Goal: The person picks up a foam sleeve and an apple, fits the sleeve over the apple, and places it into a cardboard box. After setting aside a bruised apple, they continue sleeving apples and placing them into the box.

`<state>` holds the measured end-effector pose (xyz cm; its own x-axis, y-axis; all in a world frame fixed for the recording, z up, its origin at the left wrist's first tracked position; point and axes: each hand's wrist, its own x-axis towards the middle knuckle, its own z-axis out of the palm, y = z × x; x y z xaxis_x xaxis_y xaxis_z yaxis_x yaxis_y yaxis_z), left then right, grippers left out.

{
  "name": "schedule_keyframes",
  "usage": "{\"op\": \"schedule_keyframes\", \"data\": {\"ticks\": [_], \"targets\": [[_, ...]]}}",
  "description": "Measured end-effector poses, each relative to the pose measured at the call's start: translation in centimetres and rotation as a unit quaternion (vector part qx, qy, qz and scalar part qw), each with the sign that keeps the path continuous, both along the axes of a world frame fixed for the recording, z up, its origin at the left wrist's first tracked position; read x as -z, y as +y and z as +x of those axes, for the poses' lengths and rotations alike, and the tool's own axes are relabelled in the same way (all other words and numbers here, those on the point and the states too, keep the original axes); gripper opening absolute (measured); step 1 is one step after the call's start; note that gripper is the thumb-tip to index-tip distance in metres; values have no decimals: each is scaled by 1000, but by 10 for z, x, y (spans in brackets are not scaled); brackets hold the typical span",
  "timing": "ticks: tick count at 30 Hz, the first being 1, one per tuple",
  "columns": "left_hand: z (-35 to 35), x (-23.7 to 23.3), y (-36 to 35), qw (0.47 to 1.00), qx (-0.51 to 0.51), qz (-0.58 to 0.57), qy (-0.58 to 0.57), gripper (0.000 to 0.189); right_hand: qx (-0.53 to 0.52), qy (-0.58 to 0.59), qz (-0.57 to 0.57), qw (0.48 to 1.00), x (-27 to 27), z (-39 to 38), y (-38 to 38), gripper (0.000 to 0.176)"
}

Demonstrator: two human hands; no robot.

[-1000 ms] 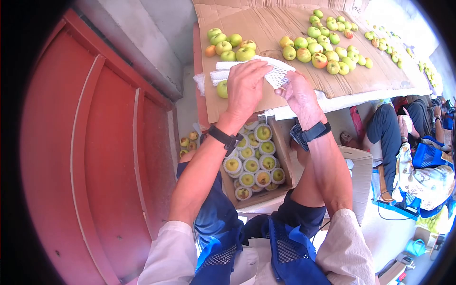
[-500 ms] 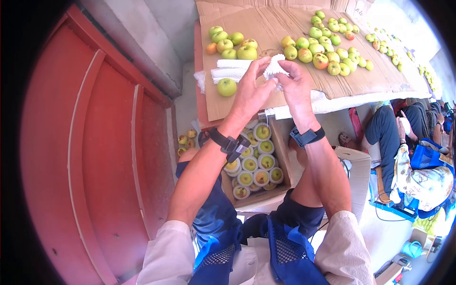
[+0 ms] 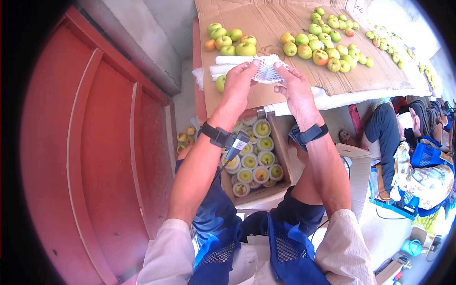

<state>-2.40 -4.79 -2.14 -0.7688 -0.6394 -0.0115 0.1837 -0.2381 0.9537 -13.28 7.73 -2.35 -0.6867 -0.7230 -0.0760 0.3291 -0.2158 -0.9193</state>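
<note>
Between both hands a white foam fruit net (image 3: 267, 70) is stretched wide, its mesh fanned out flat. My left hand (image 3: 241, 81) pinches its left edge between thumb and fingers. On the opposite side, my right hand (image 3: 295, 85) grips the right edge. Just left of my left hand lies a stack of flattened foam nets (image 3: 227, 61) on the cardboard-covered table (image 3: 266, 28). A green apple (image 3: 221, 83) sits there too, partly hidden by my left hand. Below my wrists, a cardboard box (image 3: 280, 156) holds several apples in white foam nets (image 3: 261, 175).
Loose green apples (image 3: 245, 49) lie at the table's left, and a larger group (image 3: 327, 50) to the right. A few apples (image 3: 186, 136) rest on the floor beside the red door (image 3: 109, 156). People (image 3: 413, 166) sit at the right.
The foam net was bunched between my fingers and is now spread open. My hands have moved apart, and my left hand now partly covers the nearby single apple.
</note>
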Motion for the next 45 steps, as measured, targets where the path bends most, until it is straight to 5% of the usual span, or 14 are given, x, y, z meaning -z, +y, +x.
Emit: {"op": "schedule_keyframes", "data": {"ticks": [6,17,29,45], "targets": [[1,-6,4,997,8,80,8,32,-12,-34,-3,999,0,-2,2,29],[2,-10,8,997,-10,-74,10,34,18,-15,-10,1000,2,-8,3,28],[15,-15,0,991,-103,-76,-31,30,-14,-65,-92,994,18,-28,10,26],[24,-21,-2,994,-81,-76,-14,33,-48,-79,-118,989,24,-34,11,30]]}}
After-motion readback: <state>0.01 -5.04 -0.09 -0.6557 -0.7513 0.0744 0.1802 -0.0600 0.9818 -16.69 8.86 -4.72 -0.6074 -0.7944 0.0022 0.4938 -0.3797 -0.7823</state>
